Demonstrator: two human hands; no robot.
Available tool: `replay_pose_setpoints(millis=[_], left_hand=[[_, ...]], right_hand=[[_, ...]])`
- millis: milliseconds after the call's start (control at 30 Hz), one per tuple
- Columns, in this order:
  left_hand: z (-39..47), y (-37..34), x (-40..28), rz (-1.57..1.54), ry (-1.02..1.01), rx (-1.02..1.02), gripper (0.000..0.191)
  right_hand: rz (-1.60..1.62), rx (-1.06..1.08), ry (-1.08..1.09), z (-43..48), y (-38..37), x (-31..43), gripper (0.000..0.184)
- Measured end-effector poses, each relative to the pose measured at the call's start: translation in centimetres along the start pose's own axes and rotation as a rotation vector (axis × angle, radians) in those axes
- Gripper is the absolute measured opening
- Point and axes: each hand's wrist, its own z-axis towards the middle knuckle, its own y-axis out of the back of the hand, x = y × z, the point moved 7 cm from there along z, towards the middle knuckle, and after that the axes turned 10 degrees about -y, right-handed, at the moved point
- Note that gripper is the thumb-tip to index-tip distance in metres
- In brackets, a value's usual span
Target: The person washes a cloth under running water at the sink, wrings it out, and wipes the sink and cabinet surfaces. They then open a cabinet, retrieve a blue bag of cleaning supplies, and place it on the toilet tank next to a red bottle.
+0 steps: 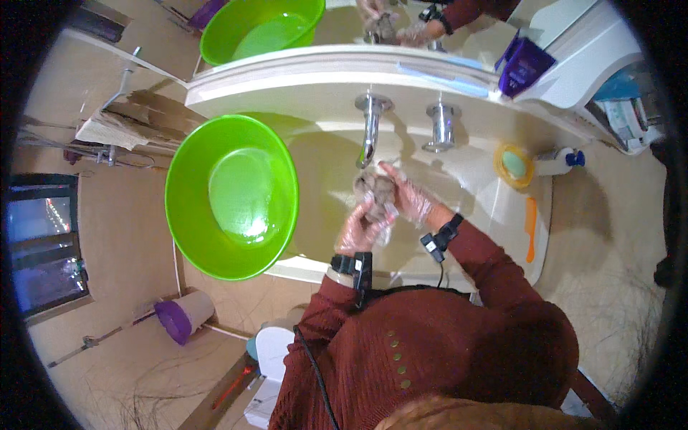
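Both my hands hold a bunched grey-brown piece of fabric (377, 189), perhaps a sock or small cloth, over the basin of a cream washbasin (322, 231). My left hand (359, 228) grips its lower left part, while my right hand (411, 196) closes around its right side. Clear plastic gloves cover both hands. Just above the fabric is the tip of a chrome spout (370, 129); whether water runs from it is too blurred to tell. A chrome tap handle (443, 128) sits to the right of the spout.
A large green plastic basin (180, 199) rests on the washbasin's left side. Along the right rim lie a yellow soap dish (499, 166) with pale green soap (513, 163), an orange comb (531, 228) and a white bottle (551, 163). A mirror (344, 27) rises behind the ledge.
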Motion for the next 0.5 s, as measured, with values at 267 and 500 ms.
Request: replay_pose_setpoints(millis=[267, 500], left_hand=[[-1.8, -1.7, 1.6, 0.127, 0.070, 0.180, 0.047], [-2.8, -2.7, 2.2, 0.500, -0.115, 0.243, 0.030]], right_hand=[[-0.831, 0.038, 0.377, -5.6, -7.8, 4.4, 0.069], [-0.949, -0.073, 0.306, -4.0, -6.5, 3.4, 0.027]])
